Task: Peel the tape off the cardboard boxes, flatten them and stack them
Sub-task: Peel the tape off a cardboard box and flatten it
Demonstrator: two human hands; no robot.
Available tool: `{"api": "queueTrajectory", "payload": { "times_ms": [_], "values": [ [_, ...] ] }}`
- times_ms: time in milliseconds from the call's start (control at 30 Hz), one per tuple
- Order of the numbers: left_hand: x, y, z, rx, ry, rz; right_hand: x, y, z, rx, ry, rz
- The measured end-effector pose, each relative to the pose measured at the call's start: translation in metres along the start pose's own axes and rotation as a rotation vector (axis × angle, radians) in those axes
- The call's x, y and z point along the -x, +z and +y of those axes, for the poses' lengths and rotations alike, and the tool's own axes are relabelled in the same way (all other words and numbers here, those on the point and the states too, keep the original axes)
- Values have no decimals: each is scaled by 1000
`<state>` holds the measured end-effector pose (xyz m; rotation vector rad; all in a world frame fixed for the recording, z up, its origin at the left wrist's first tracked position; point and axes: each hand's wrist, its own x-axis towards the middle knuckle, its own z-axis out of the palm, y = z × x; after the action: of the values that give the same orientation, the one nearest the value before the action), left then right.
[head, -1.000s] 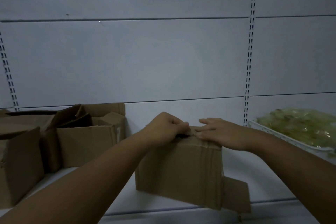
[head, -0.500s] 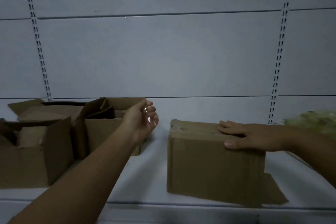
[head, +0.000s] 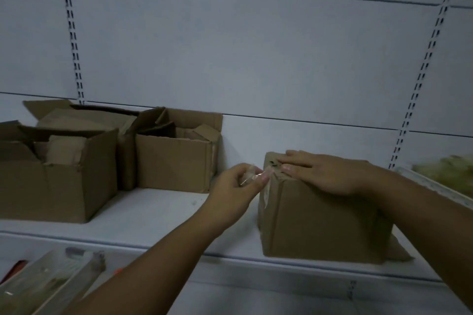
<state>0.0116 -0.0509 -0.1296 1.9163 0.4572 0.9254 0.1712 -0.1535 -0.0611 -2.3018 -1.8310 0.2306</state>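
The right hand (head: pixel 325 174) is lying flat with straight fingers on top of the closed cardboard box (head: pixel 320 222), which is standing near the front edge of the shelf (head: pixel 158 215). It seems to be pressing down so the box is not sliding or tipping under the pull. The left hand (head: pixel 240 184) is pinching a strip of clear tape (head: pixel 266 190) between thumb and fingertips at the box's upper left edge, where the tape is running down the side panel, and is probably drawing it away from the bracing hand. The opened boxes (head: pixel 176 161) are sitting well apart to the left, not yet flattened.
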Motion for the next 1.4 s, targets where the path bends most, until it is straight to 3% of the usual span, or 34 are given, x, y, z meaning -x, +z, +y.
{"api": "queueTrajectory", "payload": {
  "times_ms": [100, 300, 633, 800, 900, 967, 1033, 1067, 1133, 1167, 1200, 1300, 1400],
  "values": [
    [6, -5, -15, 78, -6, 12, -2, -7, 6, -2, 13, -46],
    [18, -16, -57, 237, -200, 83, -5, -7, 5, -48, 7, -57],
    [24, -25, -60, 420, -237, 273, -8, -5, 5, -57, 33, 13],
    [32, -53, -45, 931, -171, 449, -9, -1, 3, -47, 61, 35],
    [28, -67, -16, 858, -55, 308, -10, 5, 0, -48, 83, 232],
    [25, -62, 8, 678, 15, 180, -7, 14, -7, -57, 31, 552],
    [21, -51, 31, 508, 43, 96, 4, 14, -20, -232, -75, 789],
    [18, -46, 42, 441, 39, 76, 14, 10, -28, -415, -138, 792],
    [11, -31, 62, 352, 52, 50, 37, -3, -38, -762, -272, 582],
    [6, -21, 72, 316, 78, 28, 47, -9, -39, -814, -319, 492],
    [0, -9, 80, 272, 113, 1, 56, -14, -35, -775, -347, 467],
    [-21, 31, 103, 161, 202, -96, 75, -33, 3, -666, -282, 609],
    [-48, 71, 124, 291, 193, -249, 109, -63, 73, -642, -152, 683]
  ]
}}
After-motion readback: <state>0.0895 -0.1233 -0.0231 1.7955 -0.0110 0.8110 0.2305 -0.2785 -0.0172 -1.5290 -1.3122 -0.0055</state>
